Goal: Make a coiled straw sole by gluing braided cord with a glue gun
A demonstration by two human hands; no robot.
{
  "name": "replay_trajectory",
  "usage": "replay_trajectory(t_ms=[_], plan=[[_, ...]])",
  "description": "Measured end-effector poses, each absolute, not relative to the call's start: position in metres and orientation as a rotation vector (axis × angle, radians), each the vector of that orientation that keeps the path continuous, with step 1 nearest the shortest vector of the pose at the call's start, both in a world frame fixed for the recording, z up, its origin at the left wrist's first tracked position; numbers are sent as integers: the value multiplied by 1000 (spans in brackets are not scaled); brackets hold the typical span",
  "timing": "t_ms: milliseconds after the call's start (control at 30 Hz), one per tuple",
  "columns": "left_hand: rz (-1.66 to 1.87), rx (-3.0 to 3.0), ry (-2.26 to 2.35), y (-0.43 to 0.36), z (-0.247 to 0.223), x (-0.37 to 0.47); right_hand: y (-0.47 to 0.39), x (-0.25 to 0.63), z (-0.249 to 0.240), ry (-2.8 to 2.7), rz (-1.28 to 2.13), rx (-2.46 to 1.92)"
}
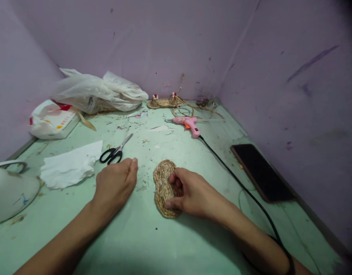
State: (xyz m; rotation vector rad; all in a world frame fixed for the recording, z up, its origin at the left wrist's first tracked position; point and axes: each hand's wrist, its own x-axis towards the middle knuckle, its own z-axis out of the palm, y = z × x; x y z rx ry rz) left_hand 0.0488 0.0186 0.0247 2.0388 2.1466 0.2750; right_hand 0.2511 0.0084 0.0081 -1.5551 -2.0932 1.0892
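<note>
A flat sole-shaped piece of coiled straw rope (165, 187) lies on the green table in front of me. My right hand (190, 191) is over its right side, fingertips and thumb at its surface with a gap between them. The hand does not wrap round the piece. To the left, my left hand (117, 185) is closed in a fist just below the black-handled scissors (115, 152). Whatever it may hold is hidden.
A pink glue gun (188, 124) lies farther back, its black cord running past my right arm. A phone (261, 172) is at right. Crumpled white paper (69, 164), a plastic bag (101, 91) and a white box (57, 120) are at left. A beaded straw piece (164, 102) lies by the wall.
</note>
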Motion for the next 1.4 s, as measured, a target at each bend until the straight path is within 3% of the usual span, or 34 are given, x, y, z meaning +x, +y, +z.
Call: replay_trajectory(t_ms=[133,300,367,500,600,1033,1400], plan=[[-19,1943,1786,1,25,56,4,244,-2,-1749,1418,-1408],[230,1759,1774,-2,19,59,-1,238,0,-1489,1731,-1235],[377,1626,1658,3,17,55,0,239,2,-1600,1547,-1267],[484,1471,1456,11,19,47,6,243,2,-1855,704,-1246],[519,1520,1413,14,25,42,13,245,-1,-1923,433,-1168],[746,1192,1340,11,12,61,19,232,-2,-1627,1322,-1183],[676,1152,1325,8,13,65,21,227,-3,-1237,1727,-1105]])
